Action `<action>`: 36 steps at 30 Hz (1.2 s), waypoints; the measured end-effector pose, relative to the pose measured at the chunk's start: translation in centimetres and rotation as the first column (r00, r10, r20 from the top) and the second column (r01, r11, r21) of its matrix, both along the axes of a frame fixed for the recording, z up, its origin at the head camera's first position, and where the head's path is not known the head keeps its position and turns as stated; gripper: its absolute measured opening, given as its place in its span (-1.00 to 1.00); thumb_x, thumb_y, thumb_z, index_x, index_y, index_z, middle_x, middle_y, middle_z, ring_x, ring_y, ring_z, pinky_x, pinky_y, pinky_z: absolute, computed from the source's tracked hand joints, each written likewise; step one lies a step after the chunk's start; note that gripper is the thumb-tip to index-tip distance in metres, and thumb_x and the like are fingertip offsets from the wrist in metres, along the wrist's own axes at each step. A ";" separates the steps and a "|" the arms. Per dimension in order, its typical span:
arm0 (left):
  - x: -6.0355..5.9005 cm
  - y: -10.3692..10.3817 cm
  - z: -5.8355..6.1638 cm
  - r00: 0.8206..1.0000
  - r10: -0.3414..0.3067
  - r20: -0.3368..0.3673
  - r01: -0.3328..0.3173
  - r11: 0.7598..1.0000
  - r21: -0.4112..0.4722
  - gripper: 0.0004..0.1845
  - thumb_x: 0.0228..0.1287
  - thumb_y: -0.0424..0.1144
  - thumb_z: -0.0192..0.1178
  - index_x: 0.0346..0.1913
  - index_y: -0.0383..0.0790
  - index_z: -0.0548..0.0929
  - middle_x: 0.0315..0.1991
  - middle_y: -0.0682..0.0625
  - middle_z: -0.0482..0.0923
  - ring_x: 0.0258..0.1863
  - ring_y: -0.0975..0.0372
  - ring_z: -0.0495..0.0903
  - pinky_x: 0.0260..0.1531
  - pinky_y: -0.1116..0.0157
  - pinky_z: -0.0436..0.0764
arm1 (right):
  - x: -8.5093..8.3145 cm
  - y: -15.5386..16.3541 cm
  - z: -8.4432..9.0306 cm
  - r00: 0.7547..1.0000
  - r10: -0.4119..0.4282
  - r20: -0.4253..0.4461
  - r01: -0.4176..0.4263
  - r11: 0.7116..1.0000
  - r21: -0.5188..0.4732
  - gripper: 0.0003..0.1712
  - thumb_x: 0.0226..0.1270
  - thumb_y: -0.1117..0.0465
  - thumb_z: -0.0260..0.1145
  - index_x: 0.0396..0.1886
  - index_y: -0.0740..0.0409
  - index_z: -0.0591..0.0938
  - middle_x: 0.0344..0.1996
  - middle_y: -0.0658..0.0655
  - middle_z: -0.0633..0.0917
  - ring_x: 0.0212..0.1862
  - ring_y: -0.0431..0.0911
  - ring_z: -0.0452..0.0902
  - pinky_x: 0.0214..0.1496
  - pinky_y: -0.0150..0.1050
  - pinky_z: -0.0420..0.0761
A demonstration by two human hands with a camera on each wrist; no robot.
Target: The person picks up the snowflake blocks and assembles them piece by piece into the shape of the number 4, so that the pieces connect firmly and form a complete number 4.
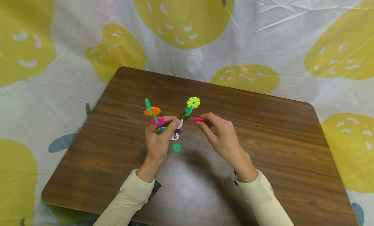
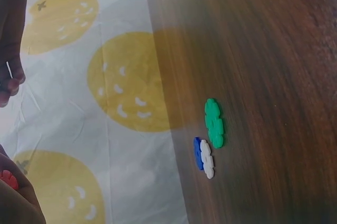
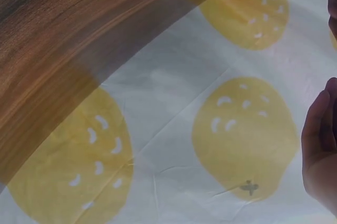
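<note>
My left hand (image 1: pixel 157 141) grips a branching chain of notched plastic discs between thumb and fingers. On its left branch are an orange disc (image 1: pixel 153 111), a magenta disc (image 1: pixel 158 121) and green ones. A lime-yellow disc (image 1: pixel 193 102) tops the right branch, above a green disc (image 1: pixel 188 111). The left fingers hide part of the middle. Just right of the chain, my right hand (image 1: pixel 223 136) pinches a pinkish-red disc (image 1: pixel 198 120) by its edge, apart from the chain. In the right wrist view only some fingers (image 3: pixel 318 155) show at the right edge.
Below the chain in the head view, a green disc (image 1: pixel 176 148) lies on the brown wooden table (image 1: pixel 277 148), with a white disc (image 1: pixel 175 137) just above it. The left wrist view shows a blue disc (image 2: pixel 198 153) against the white one. A lemon-print cloth (image 1: pixel 181 63) hangs behind.
</note>
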State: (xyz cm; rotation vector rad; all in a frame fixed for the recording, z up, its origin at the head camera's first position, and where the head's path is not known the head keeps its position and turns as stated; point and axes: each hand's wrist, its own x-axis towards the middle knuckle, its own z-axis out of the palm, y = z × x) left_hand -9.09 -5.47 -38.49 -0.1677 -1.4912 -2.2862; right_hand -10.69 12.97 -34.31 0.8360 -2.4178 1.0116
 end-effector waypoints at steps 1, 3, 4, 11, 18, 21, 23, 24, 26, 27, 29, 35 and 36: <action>0.0 0.0 0.0 1.000 -0.001 -0.005 0.001 1.000 0.004 -0.84 0.04 -0.44 0.29 -0.32 -0.50 0.64 -0.43 -0.06 0.68 -0.55 0.12 0.64 -0.53 0.25 0.65 | 0.0 0.0 0.0 1.000 0.005 -0.015 -0.005 1.000 -0.008 -0.88 0.21 0.13 0.28 -0.27 0.01 0.64 -0.43 -0.14 0.67 -0.47 -0.37 0.47 -0.44 -0.53 0.50; 0.0 0.0 0.0 1.000 0.002 -0.011 -0.002 1.000 0.007 -0.85 0.04 -0.45 0.29 -0.32 -0.51 0.64 -0.42 -0.06 0.68 -0.55 0.12 0.64 -0.52 0.25 0.66 | 0.0 -0.2 0.0 0.999 0.018 -0.045 -0.019 1.000 -0.022 -0.88 0.20 0.16 0.28 -0.27 0.04 0.65 -0.43 -0.11 0.68 -0.46 -0.37 0.47 -0.43 -0.53 0.50; 0.0 0.1 0.0 1.000 0.000 -0.013 0.000 1.000 0.012 -0.84 0.03 -0.45 0.29 -0.32 -0.52 0.64 -0.41 -0.06 0.68 -0.55 0.10 0.64 -0.51 0.25 0.66 | 0.0 -0.2 0.0 0.998 0.024 -0.061 -0.026 0.999 -0.031 -0.88 0.19 0.18 0.29 -0.27 0.06 0.66 -0.42 -0.10 0.68 -0.46 -0.36 0.48 -0.42 -0.52 0.50; 0.0 0.1 0.1 1.000 -0.019 -0.015 0.019 0.999 0.048 -0.83 0.03 -0.45 0.29 -0.32 -0.53 0.62 -0.40 -0.08 0.68 -0.56 -0.08 0.62 -0.55 0.19 0.66 | 0.0 -0.5 0.0 0.994 0.033 -0.107 -0.039 0.998 -0.053 -0.87 0.18 0.20 0.30 -0.27 0.07 0.69 -0.43 -0.10 0.69 -0.47 -0.36 0.45 -0.45 -0.52 0.45; 0.0 0.2 0.2 1.000 -0.018 -0.008 0.019 0.999 0.035 -0.84 0.04 -0.44 0.29 -0.32 -0.52 0.63 -0.42 -0.06 0.68 -0.57 0.09 0.63 -0.61 0.30 0.62 | 0.0 -0.5 -0.1 0.993 0.060 -0.099 -0.065 0.997 -0.049 -0.80 0.20 0.22 0.28 -0.17 0.02 0.69 -0.39 -0.09 0.71 -0.43 -0.35 0.48 -0.43 -0.51 0.47; 0.0 0.2 0.3 1.000 -0.025 -0.002 0.025 0.999 0.035 -0.84 0.04 -0.44 0.28 -0.32 -0.51 0.63 -0.42 -0.06 0.67 -0.58 0.04 0.61 -0.63 0.31 0.61 | 0.0 -0.6 -0.3 0.992 0.073 -0.099 -0.078 0.996 -0.050 -0.76 0.20 0.23 0.29 -0.12 0.01 0.68 -0.35 -0.09 0.71 -0.40 -0.35 0.51 -0.41 -0.51 0.48; 0.0 0.2 0.4 1.000 -0.027 0.000 0.027 0.999 0.031 -0.84 0.04 -0.44 0.28 -0.32 -0.51 0.63 -0.42 -0.06 0.67 -0.58 -0.03 0.59 -0.63 0.31 0.61 | 0.0 -0.7 -0.4 0.992 0.074 -0.107 -0.079 0.996 -0.050 -0.75 0.20 0.23 0.28 -0.10 0.01 0.67 -0.35 -0.09 0.71 -0.41 -0.35 0.50 -0.42 -0.51 0.48; 0.0 0.2 0.4 1.000 -0.027 0.002 0.026 0.999 0.025 -0.84 0.05 -0.43 0.28 -0.32 -0.50 0.63 -0.43 -0.06 0.67 -0.59 -0.06 0.57 -0.64 0.32 0.60 | 0.0 -0.7 -0.4 0.991 0.073 -0.112 -0.079 0.996 -0.051 -0.75 0.20 0.23 0.28 -0.10 0.01 0.67 -0.35 -0.09 0.71 -0.41 -0.35 0.50 -0.42 -0.50 0.48; 0.0 0.3 0.4 1.000 -0.024 0.005 0.024 1.000 0.015 -0.84 0.05 -0.42 0.29 -0.32 -0.49 0.64 -0.43 -0.06 0.67 -0.59 -0.11 0.55 -0.65 0.32 0.59 | 0.0 -0.8 -0.4 0.990 0.069 -0.125 -0.077 0.996 -0.055 -0.75 0.20 0.23 0.28 -0.11 0.02 0.68 -0.36 -0.08 0.71 -0.42 -0.34 0.50 -0.43 -0.50 0.48; 0.1 0.3 0.4 1.000 -0.024 0.007 0.024 1.000 0.013 -0.84 0.05 -0.42 0.29 -0.32 -0.49 0.64 -0.44 -0.06 0.67 -0.59 -0.11 0.55 -0.66 0.32 0.58 | 0.0 -0.9 -0.4 0.989 0.067 -0.131 -0.076 0.995 -0.058 -0.75 0.20 0.24 0.28 -0.11 0.02 0.68 -0.36 -0.08 0.71 -0.43 -0.34 0.50 -0.43 -0.50 0.48; 0.1 0.3 0.4 0.999 -0.031 0.011 0.031 0.999 0.014 -0.84 0.05 -0.42 0.28 -0.32 -0.49 0.64 -0.44 -0.06 0.67 -0.60 -0.08 0.57 -0.69 0.31 0.57 | 0.0 -1.0 -0.4 0.988 0.062 -0.142 -0.071 0.995 -0.064 -0.75 0.18 0.25 0.29 -0.11 0.02 0.68 -0.37 -0.08 0.71 -0.44 -0.34 0.49 -0.45 -0.50 0.48; 0.2 0.4 0.4 0.998 -0.061 0.023 0.060 0.998 0.020 -0.84 0.07 -0.42 0.27 -0.31 -0.51 0.63 -0.46 -0.05 0.67 -0.62 0.07 0.61 -0.73 0.34 0.52 | 0.1 -1.2 -0.4 0.986 0.058 -0.157 -0.070 0.995 -0.071 -0.76 0.18 0.26 0.29 -0.12 0.05 0.68 -0.37 -0.06 0.72 -0.42 -0.33 0.52 -0.44 -0.49 0.50; 0.2 0.4 0.4 0.998 -0.062 0.024 0.062 0.998 0.018 -0.83 0.07 -0.42 0.27 -0.31 -0.51 0.63 -0.46 -0.05 0.67 -0.62 0.08 0.61 -0.73 0.34 0.52 | 0.1 -1.2 -0.4 0.985 0.059 -0.161 -0.071 0.995 -0.068 -0.76 0.19 0.26 0.29 -0.13 0.06 0.68 -0.36 -0.06 0.72 -0.42 -0.32 0.53 -0.43 -0.49 0.51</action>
